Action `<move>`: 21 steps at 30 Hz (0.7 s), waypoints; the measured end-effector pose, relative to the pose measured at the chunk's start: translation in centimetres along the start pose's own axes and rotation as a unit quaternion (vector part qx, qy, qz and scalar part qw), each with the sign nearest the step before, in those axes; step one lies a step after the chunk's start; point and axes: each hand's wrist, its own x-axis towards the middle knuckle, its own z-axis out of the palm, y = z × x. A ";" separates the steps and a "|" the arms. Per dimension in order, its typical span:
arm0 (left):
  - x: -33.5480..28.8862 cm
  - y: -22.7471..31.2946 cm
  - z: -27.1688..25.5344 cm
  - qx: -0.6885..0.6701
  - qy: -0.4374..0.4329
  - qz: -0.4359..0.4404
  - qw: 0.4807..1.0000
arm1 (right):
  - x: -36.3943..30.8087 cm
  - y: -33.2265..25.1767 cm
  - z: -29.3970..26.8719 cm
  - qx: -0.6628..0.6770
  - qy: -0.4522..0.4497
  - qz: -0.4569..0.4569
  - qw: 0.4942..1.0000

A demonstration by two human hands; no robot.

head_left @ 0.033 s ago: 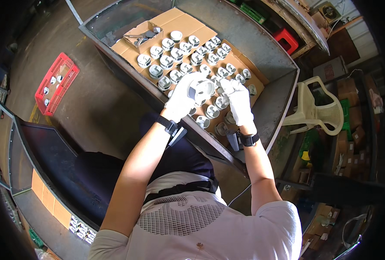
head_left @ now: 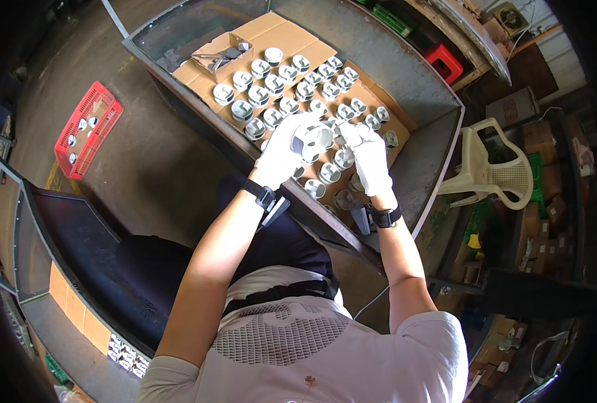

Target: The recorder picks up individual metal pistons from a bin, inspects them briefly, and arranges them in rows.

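White cloth gloves cover both hands near the middle of the frame. The left hand [head_left: 282, 149] is wrapped around a piston [head_left: 318, 137], its round end turned up and toward the right hand [head_left: 371, 161], perhaps so that its edge is in easy reach. The right hand's fingers are bent and bunched just beside that piston; whether they pinch something small, I cannot tell. Both hands are lifted over the bench, probably to keep clear of the other pistons [head_left: 258, 95] standing below.

Those stand in loose rows on a cardboard sheet [head_left: 271, 28], which likely spares the metal from scratches. At the upper left of the sheet, a small cardboard box [head_left: 237, 67] keeps dark tools [head_left: 226, 56] together, out of the rows. Under the sheet is a grey metal bench [head_left: 386, 50] with raised walls, worn and stained.

Around it spreads a dull brown floor [head_left: 157, 134]. Toward the left of the frame, a red crate [head_left: 102, 142] holds a few more metal parts [head_left: 82, 124]. To the right stand a cream plastic chair [head_left: 473, 158] and crowded shelves of cartons [head_left: 541, 232]; a red stool [head_left: 444, 64] sits at the upper right, past the bench wall
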 end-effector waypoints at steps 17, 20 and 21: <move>-0.8 2.4 2.2 0.086 -0.028 0.041 0.995 | -1.5 -1.1 3.6 -0.111 0.042 -0.220 0.968; -0.6 2.5 2.1 -0.101 -0.001 -0.042 0.994 | -1.1 -1.1 3.7 -0.124 0.028 -0.205 0.970; -0.6 2.3 2.0 -0.101 0.000 -0.042 0.994 | -1.0 -1.2 3.7 -0.093 0.019 -0.175 0.980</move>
